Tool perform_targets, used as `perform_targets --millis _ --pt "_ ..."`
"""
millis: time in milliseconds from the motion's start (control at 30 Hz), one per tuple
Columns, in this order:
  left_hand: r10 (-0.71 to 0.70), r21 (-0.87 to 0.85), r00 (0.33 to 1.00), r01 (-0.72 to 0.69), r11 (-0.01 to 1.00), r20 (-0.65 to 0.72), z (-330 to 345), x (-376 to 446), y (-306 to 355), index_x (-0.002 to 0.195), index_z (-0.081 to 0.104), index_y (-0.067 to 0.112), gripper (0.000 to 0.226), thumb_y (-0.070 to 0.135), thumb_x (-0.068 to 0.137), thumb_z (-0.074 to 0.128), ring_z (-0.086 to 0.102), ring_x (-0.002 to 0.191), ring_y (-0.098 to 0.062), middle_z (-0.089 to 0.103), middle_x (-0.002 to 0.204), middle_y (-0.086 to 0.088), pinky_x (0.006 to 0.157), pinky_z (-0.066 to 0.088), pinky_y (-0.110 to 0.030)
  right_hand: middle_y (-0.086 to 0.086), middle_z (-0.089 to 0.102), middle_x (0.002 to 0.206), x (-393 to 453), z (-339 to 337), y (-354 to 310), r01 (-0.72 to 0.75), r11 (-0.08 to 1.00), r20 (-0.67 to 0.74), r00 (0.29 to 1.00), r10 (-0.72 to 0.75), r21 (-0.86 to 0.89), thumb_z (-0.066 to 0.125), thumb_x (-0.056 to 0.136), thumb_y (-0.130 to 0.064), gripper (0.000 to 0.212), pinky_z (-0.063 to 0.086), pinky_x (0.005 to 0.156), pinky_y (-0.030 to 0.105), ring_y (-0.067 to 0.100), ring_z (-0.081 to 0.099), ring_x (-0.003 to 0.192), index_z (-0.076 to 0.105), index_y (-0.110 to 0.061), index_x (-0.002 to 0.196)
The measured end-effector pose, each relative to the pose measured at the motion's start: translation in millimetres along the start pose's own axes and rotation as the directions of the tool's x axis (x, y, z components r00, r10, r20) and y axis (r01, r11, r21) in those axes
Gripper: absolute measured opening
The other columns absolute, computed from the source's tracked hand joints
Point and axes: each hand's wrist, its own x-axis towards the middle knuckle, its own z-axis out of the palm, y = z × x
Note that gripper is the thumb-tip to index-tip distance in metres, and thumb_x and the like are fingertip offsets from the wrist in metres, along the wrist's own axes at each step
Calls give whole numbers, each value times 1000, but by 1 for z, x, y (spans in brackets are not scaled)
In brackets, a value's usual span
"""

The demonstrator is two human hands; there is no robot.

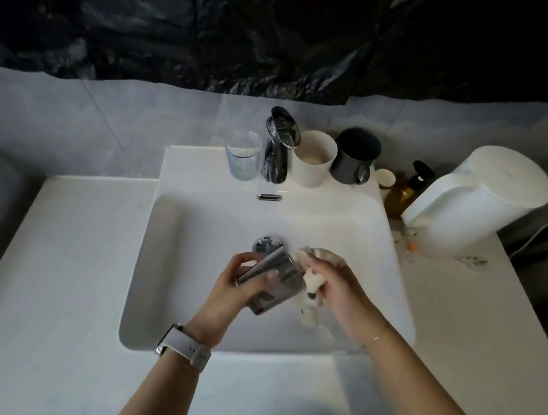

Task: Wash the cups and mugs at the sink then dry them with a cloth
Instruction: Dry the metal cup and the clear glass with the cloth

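— While the left hand (242,284) grips a shiny metal cup (274,281) over the sink (169,263), tilted with its mouth toward three o'clock, what does the right hand (341,291) hold?

— It clutches a pale cloth (314,274), bunched at the cup's mouth; part of the cloth hangs down at six o'clock from the fingers; the cup sits just at six o'clock of the drain (266,243).

— And on the ledge at twelve o'clock?

— A clear glass (242,155) stands at nine o'clock of the tap (278,145); a white cup (313,158) touches the tap's three o'clock side; a dark mug (354,157) stands next, handle toward us; beyond it come a small jar (384,179), an amber pump bottle (406,189) and a white paper roll (473,200), tilted; a white watch (185,343) circles the left wrist.
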Motion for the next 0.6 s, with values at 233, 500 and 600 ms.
perform_targets --millis 233,500,600 --pt "-180 -99 976 168 981 -125 33 -8 -5 113 59 14 51 60 94 45 70 71 -22 72 88 -4 58 48 -26 22 63 78 2 9 17 -131 970 143 976 162 -206 60 82 -54 42 52 63 34 34 62 68 63 -12 85" --pt "233 228 929 -170 959 -287 34 -1 -5 94 62 26 34 51 93 39 64 75 -20 66 80 6 53 48 -24 14 46 48 6 -6 14 -404 766 142 911 388 500 59 84 -59 66 48 68 29 31 67 67 46 -7 45" --pt "398 294 895 -332 896 -203 31 -1 -7 97 60 27 25 38 96 38 59 82 0 65 84 20 71 46 -13 25 46 71 6 1 9 -378 749 118 919 377 544 67 81 -55 72 50 92 51 39 65 101 49 14 74"
